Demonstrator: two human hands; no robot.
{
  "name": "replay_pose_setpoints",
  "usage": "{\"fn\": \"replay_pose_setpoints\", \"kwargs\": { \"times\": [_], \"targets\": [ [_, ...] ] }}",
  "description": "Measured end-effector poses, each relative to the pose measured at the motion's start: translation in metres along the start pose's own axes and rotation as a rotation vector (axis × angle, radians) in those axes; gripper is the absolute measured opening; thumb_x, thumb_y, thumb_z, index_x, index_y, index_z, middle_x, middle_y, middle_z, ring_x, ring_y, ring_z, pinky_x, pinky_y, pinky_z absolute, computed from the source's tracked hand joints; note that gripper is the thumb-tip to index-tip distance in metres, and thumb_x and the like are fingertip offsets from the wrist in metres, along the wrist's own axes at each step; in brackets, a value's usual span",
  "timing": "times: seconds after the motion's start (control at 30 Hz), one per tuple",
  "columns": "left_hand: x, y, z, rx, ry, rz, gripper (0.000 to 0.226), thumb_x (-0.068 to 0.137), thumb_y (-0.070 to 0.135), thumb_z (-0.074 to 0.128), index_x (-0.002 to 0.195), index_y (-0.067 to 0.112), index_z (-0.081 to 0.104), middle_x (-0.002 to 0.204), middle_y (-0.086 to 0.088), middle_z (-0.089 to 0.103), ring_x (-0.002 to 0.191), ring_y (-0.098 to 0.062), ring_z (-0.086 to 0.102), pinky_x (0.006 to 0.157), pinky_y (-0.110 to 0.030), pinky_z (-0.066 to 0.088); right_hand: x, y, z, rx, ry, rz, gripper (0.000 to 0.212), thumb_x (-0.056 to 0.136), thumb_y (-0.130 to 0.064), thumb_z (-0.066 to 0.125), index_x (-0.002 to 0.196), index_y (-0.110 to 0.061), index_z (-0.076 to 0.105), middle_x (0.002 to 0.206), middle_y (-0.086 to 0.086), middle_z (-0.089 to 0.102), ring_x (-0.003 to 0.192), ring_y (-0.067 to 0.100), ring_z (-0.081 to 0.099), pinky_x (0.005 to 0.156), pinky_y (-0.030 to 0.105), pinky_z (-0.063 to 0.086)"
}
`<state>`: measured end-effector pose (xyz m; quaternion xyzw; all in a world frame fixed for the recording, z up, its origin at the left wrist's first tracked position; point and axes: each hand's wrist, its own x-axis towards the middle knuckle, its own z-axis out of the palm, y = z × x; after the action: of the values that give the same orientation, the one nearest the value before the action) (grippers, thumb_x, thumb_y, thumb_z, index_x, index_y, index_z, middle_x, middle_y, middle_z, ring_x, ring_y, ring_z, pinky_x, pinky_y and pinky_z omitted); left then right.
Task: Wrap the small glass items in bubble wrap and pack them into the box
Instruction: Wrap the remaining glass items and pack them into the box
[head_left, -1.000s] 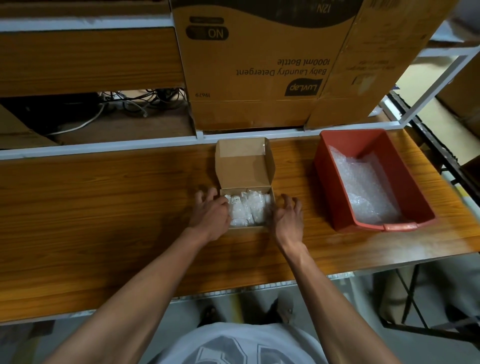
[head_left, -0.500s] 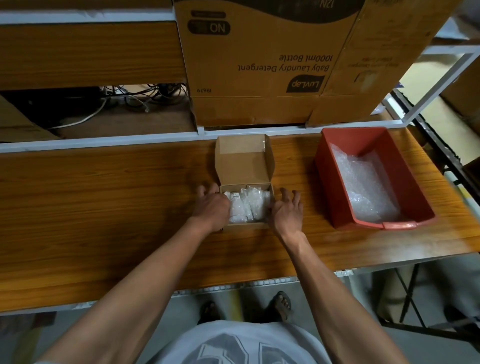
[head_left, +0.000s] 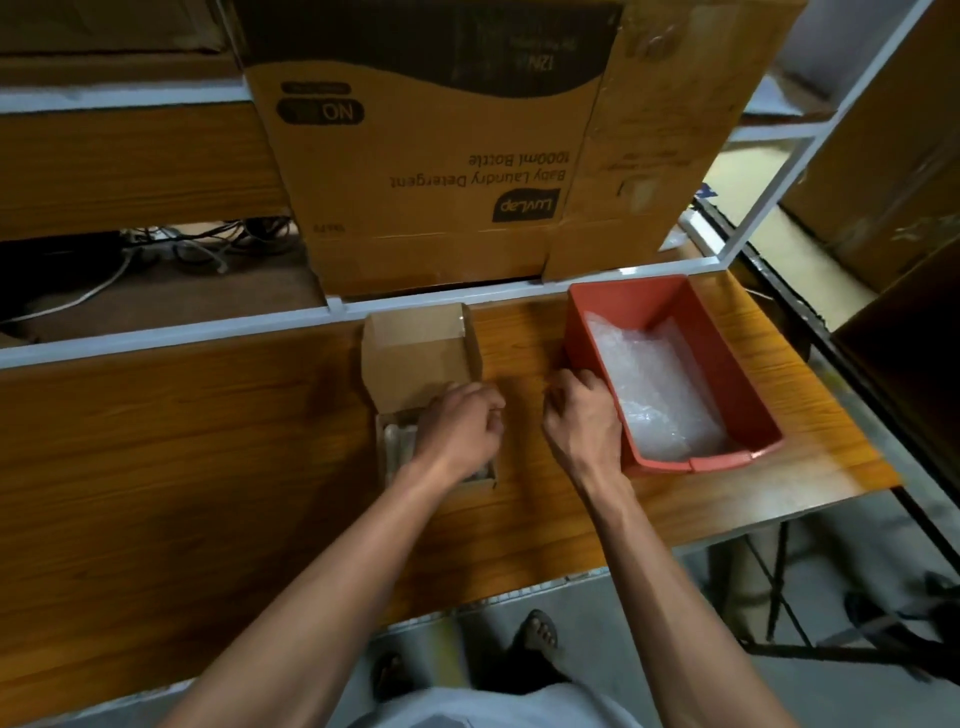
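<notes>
A small cardboard box (head_left: 384, 467) sits on the wooden table with its lid (head_left: 415, 353) standing open at the back. Bubble-wrapped glass items (head_left: 400, 441) show at the box's left side. My left hand (head_left: 460, 426) lies over the rest of the box, fingers curled down at its right wall; what is under the palm is hidden. My right hand (head_left: 582, 421) hovers between the box and a red plastic bin (head_left: 706, 460), fingers curled, close to the bin's left wall, with nothing visible in it. Loose bubble wrap (head_left: 654, 384) lies in the bin.
A large detergent carton (head_left: 426, 156) stands on the shelf behind a white rail (head_left: 208, 327). Cables (head_left: 202, 249) lie on the shelf at back left. The table's front edge (head_left: 571, 571) is near my body, and its right end lies just past the bin.
My left hand moved from the box's left side to over its top. My right hand left the box's right side and shifted right, next to the red bin. The camera swung left.
</notes>
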<state>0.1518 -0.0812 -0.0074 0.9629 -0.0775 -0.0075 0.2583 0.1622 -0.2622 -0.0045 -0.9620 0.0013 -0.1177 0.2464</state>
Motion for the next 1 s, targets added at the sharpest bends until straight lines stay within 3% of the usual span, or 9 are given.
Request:
{"fn": "replay_pose_setpoints", "kwargs": {
  "times": [0.13,0.27,0.37,0.53,0.63,0.73,0.83,0.93,1.0],
  "targets": [
    [0.032,0.065,0.022,-0.137,0.029,0.070,0.026,0.099,0.029,0.058,0.120,0.027,0.072,0.118,0.006,0.068,0.114,-0.019,0.059,0.093,-0.039,0.054,0.028,0.060,-0.032,-0.010,0.057,0.148,0.035,0.089,-0.010,0.064,0.121,-0.017,0.073,0.111,0.015,0.069,0.101,0.039,0.065,0.074,0.044,0.055],
    [0.065,0.117,0.041,-0.155,0.010,0.127,0.025,0.101,0.024,0.059,0.122,0.023,0.072,0.120,0.004,0.067,0.115,-0.018,0.058,0.097,-0.038,0.053,0.048,0.130,-0.046,-0.108,-0.190,0.267,0.056,0.093,-0.028,0.074,0.144,-0.015,0.054,0.129,0.021,0.062,0.111,0.041,0.065,0.084,0.044,0.055],
    [0.090,0.142,0.056,-0.114,-0.026,0.160,0.030,0.102,0.019,0.060,0.130,0.015,0.070,0.130,-0.003,0.067,0.121,-0.022,0.059,0.102,-0.035,0.050,0.059,0.162,-0.049,-0.209,-0.380,0.300,0.070,0.098,-0.045,0.069,0.153,-0.012,0.041,0.141,0.024,0.055,0.121,0.043,0.061,0.091,0.045,0.052],
    [0.139,0.165,0.085,0.013,-0.132,0.127,0.045,0.102,0.021,0.060,0.146,0.010,0.058,0.139,-0.011,0.061,0.130,-0.030,0.055,0.110,-0.040,0.046,0.080,0.195,-0.040,-0.235,-0.558,0.289,0.047,0.105,-0.045,0.051,0.144,-0.018,0.052,0.140,0.023,0.057,0.127,0.042,0.058,0.101,0.045,0.053],
    [0.169,0.174,0.102,0.113,-0.209,0.105,0.049,0.101,0.023,0.061,0.146,0.005,0.053,0.142,-0.016,0.059,0.133,-0.034,0.053,0.109,-0.040,0.045,0.085,0.205,-0.042,-0.198,-0.531,0.279,0.039,0.102,-0.032,0.056,0.139,-0.020,0.056,0.138,0.016,0.054,0.127,0.040,0.058,0.099,0.045,0.055],
    [0.197,0.178,0.118,0.233,-0.273,0.074,0.047,0.098,0.026,0.067,0.138,0.005,0.054,0.138,-0.017,0.059,0.130,-0.036,0.053,0.104,-0.042,0.047,0.090,0.216,-0.038,-0.196,-0.488,0.269,0.068,0.096,-0.037,0.069,0.153,-0.018,0.040,0.150,0.015,0.039,0.135,0.038,0.046,0.101,0.044,0.052],
    [0.215,0.178,0.131,0.336,-0.339,0.035,0.058,0.096,0.033,0.071,0.143,0.009,0.049,0.143,-0.015,0.056,0.135,-0.036,0.047,0.107,-0.048,0.048,0.094,0.220,-0.032,-0.220,-0.547,0.251,0.085,0.092,-0.042,0.074,0.157,-0.014,0.026,0.150,0.019,0.037,0.136,0.038,0.046,0.103,0.042,0.050],
    [0.223,0.176,0.141,0.396,-0.378,-0.002,0.065,0.096,0.033,0.073,0.150,0.011,0.043,0.145,-0.015,0.054,0.137,-0.037,0.045,0.106,-0.050,0.048,0.095,0.223,-0.024,-0.135,-0.500,0.270,0.071,0.097,-0.026,0.068,0.154,-0.011,0.028,0.148,0.019,0.043,0.131,0.039,0.052,0.102,0.043,0.051],
    [0.225,0.174,0.144,0.401,-0.351,0.001,0.060,0.095,0.023,0.072,0.148,0.012,0.045,0.142,-0.014,0.055,0.134,-0.036,0.047,0.103,-0.048,0.049,0.099,0.225,-0.026,-0.034,-0.464,0.331,0.068,0.096,-0.023,0.070,0.151,-0.010,0.032,0.144,0.018,0.050,0.127,0.039,0.056,0.100,0.042,0.052]
  ]
}}
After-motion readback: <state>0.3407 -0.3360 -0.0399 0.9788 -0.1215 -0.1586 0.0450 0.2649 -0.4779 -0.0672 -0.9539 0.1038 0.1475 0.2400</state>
